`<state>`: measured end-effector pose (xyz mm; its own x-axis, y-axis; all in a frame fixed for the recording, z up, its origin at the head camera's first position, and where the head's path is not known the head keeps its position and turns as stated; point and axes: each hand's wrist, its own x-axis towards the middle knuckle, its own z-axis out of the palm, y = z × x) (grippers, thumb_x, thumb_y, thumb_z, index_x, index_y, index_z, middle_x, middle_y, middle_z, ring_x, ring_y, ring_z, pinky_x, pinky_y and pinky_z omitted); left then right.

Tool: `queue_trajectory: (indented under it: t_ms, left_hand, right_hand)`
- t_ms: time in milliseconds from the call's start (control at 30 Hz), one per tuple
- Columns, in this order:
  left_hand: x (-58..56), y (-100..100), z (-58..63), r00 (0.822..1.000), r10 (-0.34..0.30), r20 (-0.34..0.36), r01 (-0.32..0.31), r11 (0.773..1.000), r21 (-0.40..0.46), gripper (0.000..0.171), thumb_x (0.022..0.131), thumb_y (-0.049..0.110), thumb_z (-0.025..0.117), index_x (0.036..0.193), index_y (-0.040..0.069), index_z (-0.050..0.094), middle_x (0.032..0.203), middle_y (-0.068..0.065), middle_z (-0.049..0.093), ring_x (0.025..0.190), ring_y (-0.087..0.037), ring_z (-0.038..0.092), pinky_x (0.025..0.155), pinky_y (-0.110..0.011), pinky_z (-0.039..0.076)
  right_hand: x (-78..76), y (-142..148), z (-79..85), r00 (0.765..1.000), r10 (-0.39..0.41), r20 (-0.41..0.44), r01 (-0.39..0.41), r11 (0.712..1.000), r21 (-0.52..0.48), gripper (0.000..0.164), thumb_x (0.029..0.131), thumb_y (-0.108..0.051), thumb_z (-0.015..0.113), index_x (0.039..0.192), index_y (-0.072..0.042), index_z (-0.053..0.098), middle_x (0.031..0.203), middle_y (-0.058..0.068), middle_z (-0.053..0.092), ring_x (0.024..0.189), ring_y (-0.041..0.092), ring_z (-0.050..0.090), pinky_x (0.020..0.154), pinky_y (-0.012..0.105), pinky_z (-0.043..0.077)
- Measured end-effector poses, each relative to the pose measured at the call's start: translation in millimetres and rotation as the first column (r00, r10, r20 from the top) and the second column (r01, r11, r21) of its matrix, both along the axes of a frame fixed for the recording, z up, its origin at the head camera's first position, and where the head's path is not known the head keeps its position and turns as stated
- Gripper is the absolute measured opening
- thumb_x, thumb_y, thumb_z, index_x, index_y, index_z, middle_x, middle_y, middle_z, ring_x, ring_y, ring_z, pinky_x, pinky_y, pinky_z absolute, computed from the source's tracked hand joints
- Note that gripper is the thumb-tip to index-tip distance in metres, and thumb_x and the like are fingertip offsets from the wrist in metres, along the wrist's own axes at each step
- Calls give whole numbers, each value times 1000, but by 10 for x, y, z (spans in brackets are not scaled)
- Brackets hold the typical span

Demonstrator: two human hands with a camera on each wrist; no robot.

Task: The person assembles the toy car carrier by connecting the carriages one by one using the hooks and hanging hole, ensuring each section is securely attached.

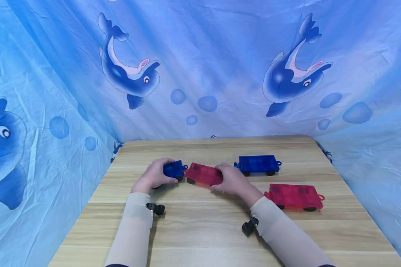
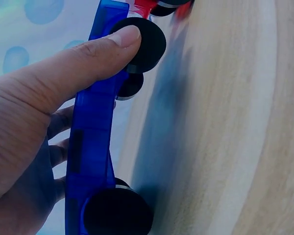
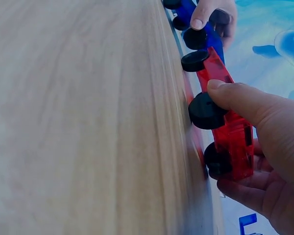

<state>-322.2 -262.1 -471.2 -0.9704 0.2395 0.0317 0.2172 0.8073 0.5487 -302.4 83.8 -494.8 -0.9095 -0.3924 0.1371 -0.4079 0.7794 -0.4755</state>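
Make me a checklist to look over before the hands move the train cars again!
1. Left hand has a grip on the held blue car: ok, thumb on one side and fingers on the other.
2. Right hand has a grip on the held red car: ok.
3. Held cars in one straight line: not ok, they meet at an angle.
4. Held cars hooked together: cannot tell, their facing ends are close but too small to see clearly.
5. Loose blue car and loose red car wheels down on the table: ok.
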Motion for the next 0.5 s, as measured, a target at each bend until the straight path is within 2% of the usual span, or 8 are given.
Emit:
queue_trajectory:
  t_ms: [367, 500]
  left_hand:
    - [-1, -26, -6, 1000, -9, -4, 9, 1000, -10, 81, 74, 38, 98, 144, 19, 61, 145, -11, 57, 136, -39, 47, 110, -64, 40]
    - [6, -32, -11, 1000, -5, 9, 6, 999, -40, 82, 74, 37, 98, 144, 18, 62, 144, -12, 58, 134, -38, 48, 110, -63, 40]
  right_hand:
    - [6, 0, -4, 1000, 3, 2, -3, 1000, -3, 83, 76, -53, 91, 143, -11, 63, 132, 4, 66, 112, 22, 64, 94, 42, 56]
    - [0, 9, -15, 1000, -4, 13, 4, 1000, -5, 84, 76, -52, 92, 144, -12, 62, 133, 4, 66, 112, 22, 64, 95, 42, 56]
